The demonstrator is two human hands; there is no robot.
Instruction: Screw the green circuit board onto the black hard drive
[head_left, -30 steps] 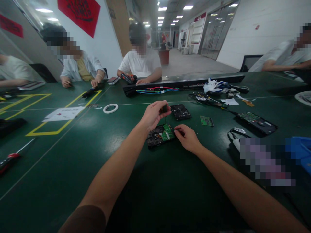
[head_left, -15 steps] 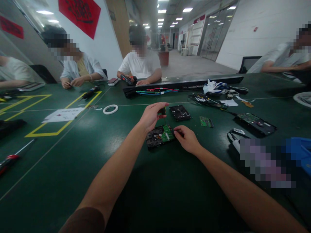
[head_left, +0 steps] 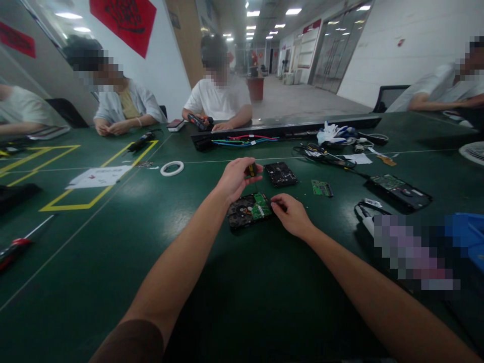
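Observation:
A hard drive [head_left: 242, 213] with a green circuit board [head_left: 261, 204] on its upper face lies on the dark green table. My left hand [head_left: 237, 179] is closed round the short black and yellow handle of a screwdriver [head_left: 251, 170]. Its thin shaft points down toward the board; whether the tip sits in a screw is too small to tell. My right hand [head_left: 288, 210] is closed at the drive's right end, thumb and fingers gripping its edge. Just behind stands a second dark hard drive [head_left: 280, 174], with a loose green circuit board [head_left: 321, 188] to its right.
Another hard drive [head_left: 400, 191] joins a cable at the right. Gloves [head_left: 335, 133] and tangled cables [head_left: 321, 155] lie behind it. A long black panel [head_left: 295, 130] crosses the back. At left are a white tape ring [head_left: 172, 168], paper [head_left: 96, 177] and a red-handled screwdriver [head_left: 17, 247]. Several people sit around.
My left fingers have shifted on the screwdriver handle, so more of its yellow and black shows. My right hand stays at the drive's edge.

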